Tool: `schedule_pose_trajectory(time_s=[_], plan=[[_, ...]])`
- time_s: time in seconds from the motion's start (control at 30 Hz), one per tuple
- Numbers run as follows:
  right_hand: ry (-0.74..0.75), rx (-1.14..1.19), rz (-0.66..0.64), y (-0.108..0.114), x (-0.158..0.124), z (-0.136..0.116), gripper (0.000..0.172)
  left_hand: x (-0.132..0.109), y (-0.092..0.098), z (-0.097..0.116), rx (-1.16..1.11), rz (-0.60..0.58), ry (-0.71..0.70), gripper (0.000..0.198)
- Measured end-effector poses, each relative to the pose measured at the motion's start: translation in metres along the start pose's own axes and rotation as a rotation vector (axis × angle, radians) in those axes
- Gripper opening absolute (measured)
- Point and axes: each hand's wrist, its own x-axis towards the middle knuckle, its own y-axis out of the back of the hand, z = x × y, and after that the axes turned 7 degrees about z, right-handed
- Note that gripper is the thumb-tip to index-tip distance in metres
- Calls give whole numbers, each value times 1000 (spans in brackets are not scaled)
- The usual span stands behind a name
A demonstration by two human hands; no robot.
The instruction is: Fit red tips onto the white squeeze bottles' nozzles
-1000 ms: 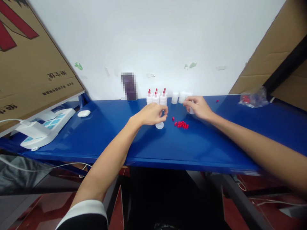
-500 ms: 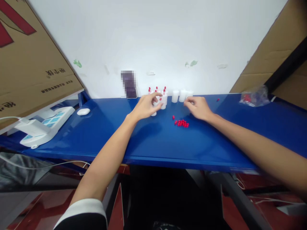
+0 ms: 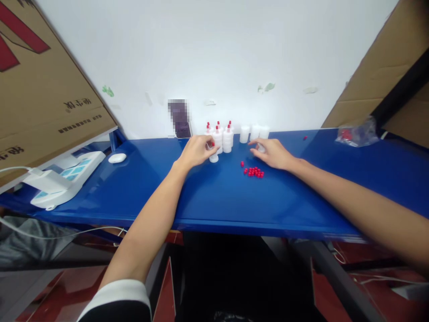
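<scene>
My left hand (image 3: 196,151) is closed, fingers and thumb pinched around the red-tipped nozzle of a small white squeeze bottle (image 3: 213,158) standing on the blue table. Just behind it, several more white squeeze bottles (image 3: 227,142) with red tip caps stand upright in a tight group. To the right, my right hand (image 3: 273,153) hovers low with thumb and forefinger apart. White bottles (image 3: 244,134) without red tips stand behind that hand, partly hidden by it. A small pile of red caps (image 3: 255,172) lies on the table below the right hand, with one loose cap (image 3: 242,164) beside it.
A phone (image 3: 182,120) leans against the wall. On the left are a white oval object (image 3: 117,158), a power strip (image 3: 78,172) and a large cardboard box (image 3: 50,98). At right lie a stray red cap (image 3: 305,137) and a clear plastic bag (image 3: 357,134) holding red pieces.
My left hand has gone from hovering open over the bottles to pinching the front bottle's tip. My right hand has shifted slightly left and its fingers have spread.
</scene>
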Motion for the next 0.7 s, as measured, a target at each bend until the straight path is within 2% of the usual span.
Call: schedule_pose_trajectory(time_s=[0.23, 0.4, 0.5, 0.6, 0.7], plan=[[-158, -106, 63, 3, 0, -8, 25, -1, 0, 3, 102, -105, 61, 22], [-208, -92, 80, 7, 1, -10, 26, 0, 4, 10, 137, 12, 130, 31], [-219, -48, 128, 5, 1, -10, 25, -1, 5, 20, 123, 66, 74, 24], [-236, -41, 194, 4, 1, -11, 26, -2, 0, 44, 67, 105, -33, 23], [-216, -48, 207, 4, 1, -16, 28, -4, -11, 70, -22, -17, -187, 25]])
